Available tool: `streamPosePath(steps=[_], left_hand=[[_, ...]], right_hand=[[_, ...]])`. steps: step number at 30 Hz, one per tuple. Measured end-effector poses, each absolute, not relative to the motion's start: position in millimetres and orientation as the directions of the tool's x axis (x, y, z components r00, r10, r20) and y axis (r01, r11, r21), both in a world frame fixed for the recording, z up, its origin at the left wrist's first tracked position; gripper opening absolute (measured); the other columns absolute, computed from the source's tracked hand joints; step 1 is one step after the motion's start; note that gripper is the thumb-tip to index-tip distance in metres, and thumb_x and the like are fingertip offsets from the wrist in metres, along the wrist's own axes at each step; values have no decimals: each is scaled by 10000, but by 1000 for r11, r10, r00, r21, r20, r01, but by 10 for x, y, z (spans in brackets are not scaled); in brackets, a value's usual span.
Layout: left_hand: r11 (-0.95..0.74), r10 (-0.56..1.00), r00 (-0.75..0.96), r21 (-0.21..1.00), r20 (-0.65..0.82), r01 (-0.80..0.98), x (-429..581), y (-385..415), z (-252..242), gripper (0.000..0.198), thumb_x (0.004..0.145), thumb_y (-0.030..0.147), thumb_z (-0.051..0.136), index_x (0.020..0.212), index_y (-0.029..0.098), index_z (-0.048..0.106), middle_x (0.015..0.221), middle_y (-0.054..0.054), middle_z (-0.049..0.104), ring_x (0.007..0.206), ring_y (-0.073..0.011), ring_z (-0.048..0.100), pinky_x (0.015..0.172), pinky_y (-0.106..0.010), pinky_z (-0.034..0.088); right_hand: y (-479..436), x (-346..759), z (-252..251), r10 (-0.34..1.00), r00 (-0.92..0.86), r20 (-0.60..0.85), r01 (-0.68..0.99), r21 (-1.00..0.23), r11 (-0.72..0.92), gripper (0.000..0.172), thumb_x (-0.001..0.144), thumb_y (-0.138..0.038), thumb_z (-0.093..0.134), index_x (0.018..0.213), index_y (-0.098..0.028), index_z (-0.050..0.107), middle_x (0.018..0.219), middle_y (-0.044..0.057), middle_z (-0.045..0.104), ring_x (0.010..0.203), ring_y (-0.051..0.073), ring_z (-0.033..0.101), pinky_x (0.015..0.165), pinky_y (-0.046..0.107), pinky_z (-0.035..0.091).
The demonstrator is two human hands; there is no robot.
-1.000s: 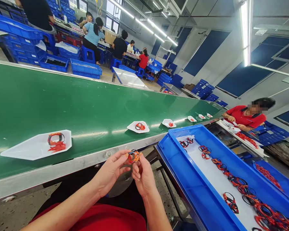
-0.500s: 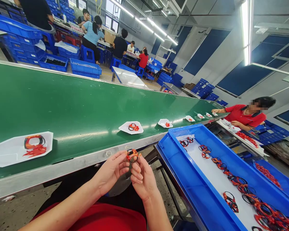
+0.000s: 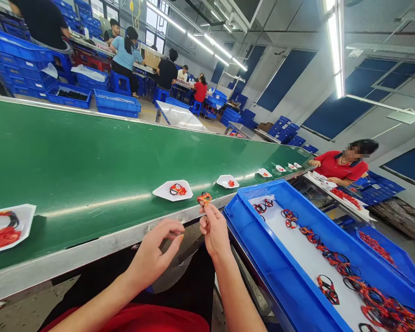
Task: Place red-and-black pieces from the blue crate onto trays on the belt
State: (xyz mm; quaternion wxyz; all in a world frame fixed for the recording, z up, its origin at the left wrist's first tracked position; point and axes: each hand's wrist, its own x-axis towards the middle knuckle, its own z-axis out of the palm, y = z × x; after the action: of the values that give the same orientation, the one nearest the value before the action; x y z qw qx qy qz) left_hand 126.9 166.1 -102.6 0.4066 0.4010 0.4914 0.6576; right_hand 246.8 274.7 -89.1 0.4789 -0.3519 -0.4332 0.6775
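Observation:
Pinched between the fingertips of my right hand (image 3: 214, 228) is a small red-and-black band (image 3: 204, 198), held up over the near edge of the green conveyor belt (image 3: 100, 157). My left hand (image 3: 161, 244) is apart from it, to the left, its fingers curved with a gap between thumb and fingers and nothing in them. Just beyond my hands, a white tray (image 3: 162, 191) on the belt carries a dark ring and red pieces. Another white tray (image 3: 222, 181) with red pieces lies to its right.
A blue bin (image 3: 276, 267) of red-and-black bands stands on the right. At the left edge is a larger-looking white tray (image 3: 27, 221). The belt's metal rail (image 3: 110, 237) runs before me. A person in red (image 3: 332, 166) sits farther right.
My left hand has let go of the band and moved left. My right hand has lifted it toward the belt. The nearer trays have shifted left in view.

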Motion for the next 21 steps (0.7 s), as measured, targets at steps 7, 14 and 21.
streamPosePath(steps=[7, 14, 21], left_hand=[[-236, 925, -247, 946, 289, 221, 1228, 1774, -1308, 152, 721, 223, 678, 860, 266, 722, 1060, -81, 638, 1061, -277, 513, 1026, -355, 277], [-279, 904, -166, 839, 393, 466, 1226, 1804, -1366, 192, 731, 258, 677, 915, 299, 713, 1069, -53, 655, 1028, -284, 528, 1004, -350, 265], [-376, 799, 5, 494, 601, 784, 1198, 1876, -1423, 249, 739, 336, 653, 976, 258, 658, 1072, -71, 648, 939, -284, 578, 924, -368, 331]], right_hand=[[3542, 2343, -717, 988, -127, -91, -482, -865, -142, 314, 670, -266, 682, 967, -177, 633, 964, 37, 645, 479, 19, 471, 360, 124, 342], [3436, 2446, -767, 981, -192, 6, -448, -890, -82, 617, 703, -283, 667, 1262, -253, 407, 1217, 73, 541, 750, 106, 636, 547, 202, 525], [2303, 3149, -318, 888, -432, 158, 106, -969, 223, 515, 824, -210, 527, 1321, -249, 394, 1110, 65, 604, 831, 144, 614, 628, 261, 532]])
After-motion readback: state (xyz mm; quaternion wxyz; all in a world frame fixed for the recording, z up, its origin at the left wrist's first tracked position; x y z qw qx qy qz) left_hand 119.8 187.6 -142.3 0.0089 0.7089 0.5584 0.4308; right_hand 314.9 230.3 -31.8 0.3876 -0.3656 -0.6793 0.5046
